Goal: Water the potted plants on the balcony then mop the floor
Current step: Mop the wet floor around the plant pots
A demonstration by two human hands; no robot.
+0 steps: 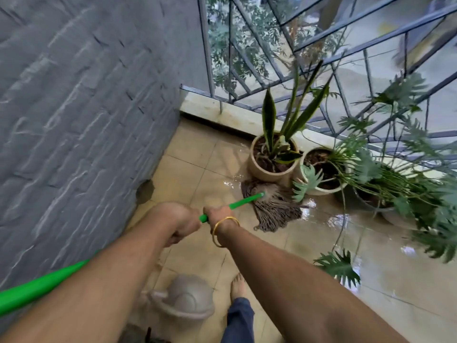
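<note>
Both hands grip a mop with a bright green handle (241,202). My left hand (178,222) holds it nearer to me, my right hand (218,215), with gold bangles at the wrist, holds it further down. The grey-brown string mop head (274,206) lies on the wet beige tiled floor (197,154), touching the base of a cream pot with a snake plant (270,157). A second cream pot (321,169) with a leafy split-leaf plant stands just right of it. More foliage hides a third pot (371,201) further right.
A grey textured wall (81,125) runs along the left. A metal grille (321,70) over a low ledge closes the far side. A grey watering can (184,297) stands on the floor near my bare foot (238,284). Puddles (338,220) shine on the tiles at right.
</note>
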